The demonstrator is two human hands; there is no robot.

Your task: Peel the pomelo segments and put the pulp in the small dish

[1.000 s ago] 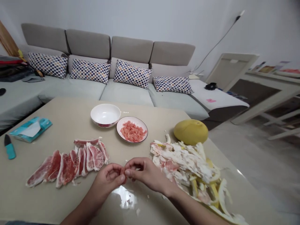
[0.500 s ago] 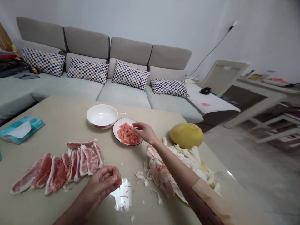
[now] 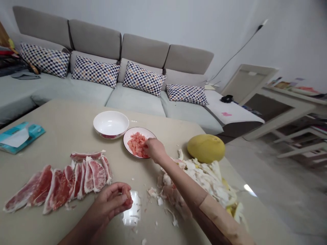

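Observation:
My left hand (image 3: 108,202) is closed around a small piece of red pomelo flesh (image 3: 128,200), low over the table. At the right side of a white, dark-rimmed plate (image 3: 146,132), my right hand (image 3: 155,150) has its fingers curled together, fingertips down at the pomelo pulp (image 3: 136,144) heaped there. Whatever may be between those fingertips is hidden. Left of my left hand, several red pomelo segments (image 3: 95,175) with white skin lie in a row. Under my right forearm spreads a pile of white and yellow peel (image 3: 201,177).
A white bowl (image 3: 111,124) stands behind the plate, to its left. A whole yellow pomelo (image 3: 205,148) sits beyond the peel pile. At the far left lies a blue tissue pack (image 3: 35,131). Behind the table (image 3: 63,126) runs a sofa (image 3: 135,102) with patterned cushions.
My right hand has lowered onto the pulp, and its fingers have gone from spread to curled together. The left hand still holds its pomelo piece in nearly the same place.

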